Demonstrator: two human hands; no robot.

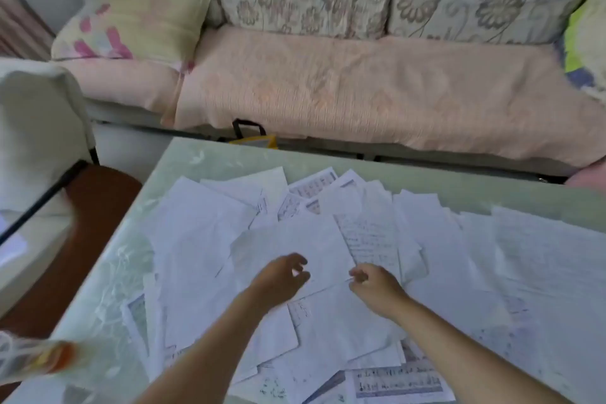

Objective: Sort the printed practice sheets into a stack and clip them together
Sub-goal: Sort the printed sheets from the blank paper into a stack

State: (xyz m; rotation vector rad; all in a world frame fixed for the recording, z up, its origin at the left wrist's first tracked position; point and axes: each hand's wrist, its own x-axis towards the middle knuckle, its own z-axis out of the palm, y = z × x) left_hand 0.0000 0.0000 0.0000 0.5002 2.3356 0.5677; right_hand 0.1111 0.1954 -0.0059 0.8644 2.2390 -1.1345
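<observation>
Sheets (196, 226): loose, scattered over table (183, 154), thin, floppy, prob. slick, so lift by edge/corner; L hand (283, 277) loosely curled over top sheet (295, 239), gripping nothing; R hand (375, 284) at its corner, pinch can't tell.

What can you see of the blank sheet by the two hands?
The sheet is white paper, blank on its upper face. It lies skewed atop the pile of printed sheets on the table. The left hand rests loosely curled on its near edge; the right hand seems to pinch its near right corner.
</observation>
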